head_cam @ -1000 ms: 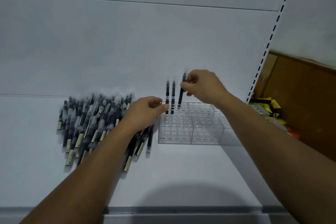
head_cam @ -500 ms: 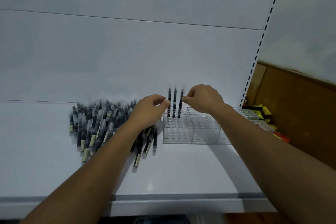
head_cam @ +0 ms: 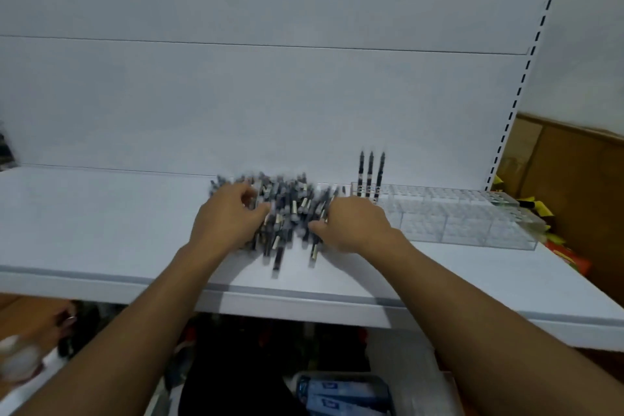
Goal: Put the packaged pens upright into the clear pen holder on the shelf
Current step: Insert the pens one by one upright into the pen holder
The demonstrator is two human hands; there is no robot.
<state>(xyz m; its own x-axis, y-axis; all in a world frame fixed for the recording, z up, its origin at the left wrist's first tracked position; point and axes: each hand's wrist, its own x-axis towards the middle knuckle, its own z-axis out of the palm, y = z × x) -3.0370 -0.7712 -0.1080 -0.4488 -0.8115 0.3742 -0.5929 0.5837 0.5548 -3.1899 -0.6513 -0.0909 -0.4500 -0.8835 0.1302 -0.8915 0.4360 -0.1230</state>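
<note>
Pen pile point(head_cam: 287, 209) motion-blurred, labels unreadable

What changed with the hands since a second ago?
The right hand let go of the third pen, left upright in the clear pen holder, and moved left onto the loose pen pile. The left hand shifted left onto the same pile. Blur hides whether either grips a pen. Holder and the two other upright pens stayed put.

A: hands status?
B: Both forearms point(head_cam: 472, 307) stretched forward, converging. My left hand point(head_cam: 229, 218) is palm down, fingers curled under. My right hand point(head_cam: 353, 226) is near it, palm down, thumb toward the left hand. Grip unclear, fingertips blurred.
</note>
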